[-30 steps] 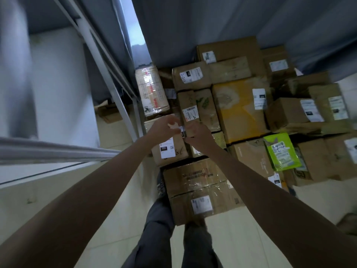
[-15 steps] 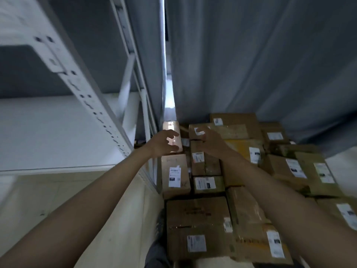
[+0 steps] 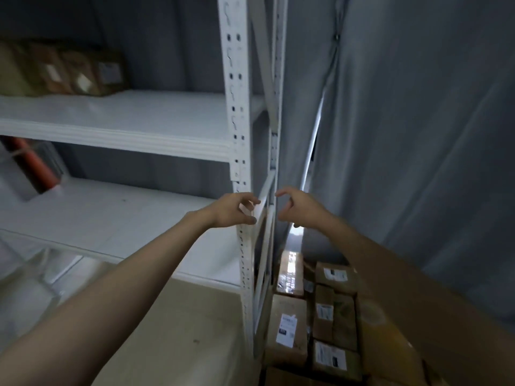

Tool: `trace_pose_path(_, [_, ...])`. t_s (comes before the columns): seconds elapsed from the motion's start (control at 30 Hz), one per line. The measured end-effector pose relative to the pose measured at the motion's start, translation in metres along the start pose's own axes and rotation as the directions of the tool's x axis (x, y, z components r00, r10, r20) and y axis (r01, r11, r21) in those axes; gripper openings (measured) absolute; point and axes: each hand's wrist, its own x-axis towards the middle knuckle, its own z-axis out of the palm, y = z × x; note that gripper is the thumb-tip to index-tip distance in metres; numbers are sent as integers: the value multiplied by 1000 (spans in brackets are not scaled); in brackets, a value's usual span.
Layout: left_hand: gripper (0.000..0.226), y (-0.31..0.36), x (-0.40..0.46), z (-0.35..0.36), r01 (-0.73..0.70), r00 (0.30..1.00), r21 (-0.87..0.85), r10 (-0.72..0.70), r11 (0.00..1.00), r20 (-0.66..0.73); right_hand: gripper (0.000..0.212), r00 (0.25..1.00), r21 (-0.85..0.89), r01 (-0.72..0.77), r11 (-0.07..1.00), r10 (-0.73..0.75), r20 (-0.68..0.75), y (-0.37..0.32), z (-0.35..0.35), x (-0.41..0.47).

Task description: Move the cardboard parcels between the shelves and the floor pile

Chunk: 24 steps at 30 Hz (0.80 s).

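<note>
Up by the shelf's front corner post (image 3: pixel 241 151), both hands raised and empty. Left hand (image 3: pixel 232 209) right at the post, fingers loosely curled with thumb and forefinger nearly pinched, gripping nothing. Right hand (image 3: pixel 296 207) just past the post on the open side, same loose claw, also holding nothing.

Floor pile (image 3: pixel 315 316) sits well below the hands, down at the foot of the rack's right end, so any pickup means reaching down and to the right. Right hand looks the nearer one, being already over that side. Closest parcel (image 3: pixel 285 330) stands just beside the post's base, long axis running away from the viewer, white label on top. Beside it a smaller box (image 3: pixel 333 313) with another label. Plain brown cardboard, taped, some corners a bit crushed, nothing too bulky by the look of it.

More parcels (image 3: pixel 69 71) already on the upper shelf's far left corner, blurry. Middle shelf (image 3: pixel 111 215) shows bare board near the post, probably the easiest drop spot. Grey curtain (image 3: pixel 418 135) hangs behind the pile.
</note>
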Motion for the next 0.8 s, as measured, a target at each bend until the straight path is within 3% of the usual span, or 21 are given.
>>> trace_pose_path(0.2, [37, -14, -43, -89, -37, 991, 69, 46, 997, -129, 36, 990, -17, 142, 990, -141, 23, -105, 6, 13])
trace_pose_path(0.37, [36, -50, -82, -150, -21, 977, 82, 38, 996, -212, 36, 975, -38, 223, 974, -222, 32, -190, 40, 25])
trace_pose_path(0.8, [40, -199, -198, -272, 118, 919, 149, -51, 982, -391, 36, 964, 67, 267, 961, -264, -41, -324, 160, 73])
